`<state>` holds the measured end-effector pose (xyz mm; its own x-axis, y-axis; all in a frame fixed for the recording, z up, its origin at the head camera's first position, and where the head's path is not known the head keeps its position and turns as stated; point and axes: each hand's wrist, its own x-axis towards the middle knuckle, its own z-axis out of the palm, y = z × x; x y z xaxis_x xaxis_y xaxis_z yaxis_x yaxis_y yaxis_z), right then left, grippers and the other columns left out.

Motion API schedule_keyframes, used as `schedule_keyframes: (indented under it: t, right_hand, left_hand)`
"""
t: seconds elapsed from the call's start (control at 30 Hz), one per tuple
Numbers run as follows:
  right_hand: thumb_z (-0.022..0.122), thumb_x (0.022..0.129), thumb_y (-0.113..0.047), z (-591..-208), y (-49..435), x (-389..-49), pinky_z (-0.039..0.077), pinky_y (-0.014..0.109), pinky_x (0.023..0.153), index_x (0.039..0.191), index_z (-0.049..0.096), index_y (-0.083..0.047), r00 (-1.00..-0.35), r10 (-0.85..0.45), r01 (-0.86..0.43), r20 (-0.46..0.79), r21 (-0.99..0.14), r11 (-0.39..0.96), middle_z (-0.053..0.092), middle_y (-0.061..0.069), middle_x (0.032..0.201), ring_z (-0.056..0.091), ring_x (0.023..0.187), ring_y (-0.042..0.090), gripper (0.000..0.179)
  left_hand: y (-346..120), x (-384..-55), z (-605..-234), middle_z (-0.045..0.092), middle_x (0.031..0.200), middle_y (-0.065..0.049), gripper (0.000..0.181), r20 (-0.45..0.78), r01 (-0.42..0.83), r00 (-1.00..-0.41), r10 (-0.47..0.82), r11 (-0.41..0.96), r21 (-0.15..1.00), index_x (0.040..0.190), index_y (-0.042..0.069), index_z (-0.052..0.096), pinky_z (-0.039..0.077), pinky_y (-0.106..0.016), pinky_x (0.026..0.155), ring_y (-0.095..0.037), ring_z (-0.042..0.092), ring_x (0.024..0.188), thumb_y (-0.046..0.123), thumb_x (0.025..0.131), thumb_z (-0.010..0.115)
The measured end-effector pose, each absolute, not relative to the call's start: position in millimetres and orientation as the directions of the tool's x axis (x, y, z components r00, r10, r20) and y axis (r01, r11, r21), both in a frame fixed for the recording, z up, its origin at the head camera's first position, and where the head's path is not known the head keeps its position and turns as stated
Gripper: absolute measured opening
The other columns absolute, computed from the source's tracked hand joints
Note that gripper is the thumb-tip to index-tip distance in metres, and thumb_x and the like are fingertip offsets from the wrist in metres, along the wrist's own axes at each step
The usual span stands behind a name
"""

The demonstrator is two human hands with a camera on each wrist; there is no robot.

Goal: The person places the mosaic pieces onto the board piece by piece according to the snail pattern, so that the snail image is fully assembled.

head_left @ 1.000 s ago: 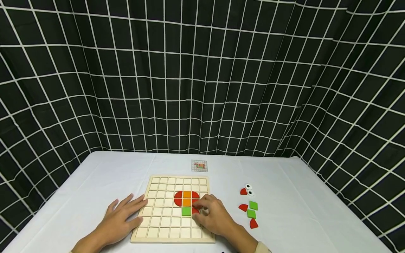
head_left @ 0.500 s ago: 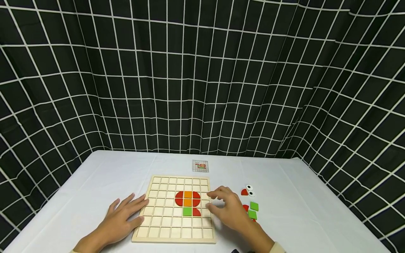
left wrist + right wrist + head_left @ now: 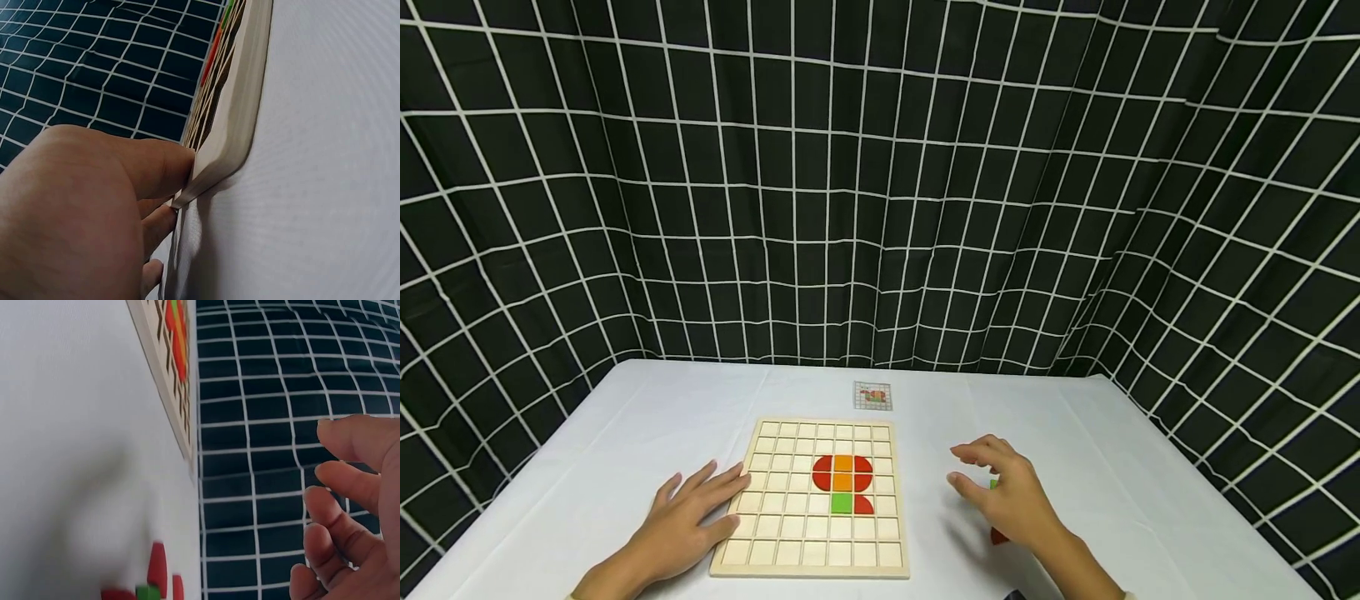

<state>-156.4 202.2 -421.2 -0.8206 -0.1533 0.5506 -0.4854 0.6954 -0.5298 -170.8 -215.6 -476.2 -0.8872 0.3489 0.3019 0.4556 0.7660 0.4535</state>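
My left hand [image 3: 681,525] rests on the left edge of a wooden grid board [image 3: 775,527], fingers spread and thumb at the rim. In the left wrist view, its thumb touches the board's corner. Set in the board are two orange squares [image 3: 843,482], flanked by red quarter-circle pieces [image 3: 863,482]. A green square [image 3: 842,502] and another red quarter-circle piece [image 3: 863,505] sit below them. Right of the board, my right hand [image 3: 1011,496] hovers over the table, thumb and fingers apart, holding nothing. It mostly hides loose red pieces [image 3: 157,570] and a green piece [image 3: 148,592].
A small card [image 3: 872,396] with a gridded coloured picture lies beyond the board. White cloth covers the table [image 3: 1112,467]. A black curtain with white grid lines [image 3: 850,208] surrounds the back and sides. A small dark object [image 3: 1015,595] shows at the bottom edge.
My right hand has let go of the red quarter-circle piece at the board and moved right, over the loose pieces. My left hand has stayed at the board's left edge.
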Motion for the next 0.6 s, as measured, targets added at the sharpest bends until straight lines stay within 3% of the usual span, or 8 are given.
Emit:
schedule_keyframes:
  t: [0.3, 0.6]
  right_hand:
    - [0.082, 0.076, -0.009, -425.3, 224.8, -152.2, 0.049, 0.036, 0.070, 0.099, 0.073, -0.021, -0.795, -0.138, -0.489, 0.591, -0.488, 0.723, 0.062, -0.019, 0.092, 0.057, 0.085, 0.008, 0.028]
    - [0.081, 0.075, -0.004, -441.8, 248.3, -152.7, 0.046, 0.033, 0.067, 0.100, 0.074, -0.014, -0.800, -0.089, -0.453, 0.593, -0.501, 0.738, 0.064, -0.015, 0.090, 0.057, 0.081, 0.015, 0.028]
  left_hand:
    - [-215.6, -170.8, -477.9, 0.051, 0.141, -0.004, 0.043, 0.306, 0.459, -0.885, 0.349, 0.763, 0.455, 0.130, 0.012, 0.062, 0.008, -0.066, 0.103, -0.040, 0.032, 0.135, 0.027, 0.089, 0.065]
    - [-215.9, -171.0, -478.8, 0.051, 0.141, -0.005, 0.043, 0.326, 0.472, -0.877, 0.352, 0.759, 0.448, 0.130, 0.012, 0.063, 0.009, -0.066, 0.103, -0.040, 0.033, 0.135, 0.027, 0.090, 0.065]
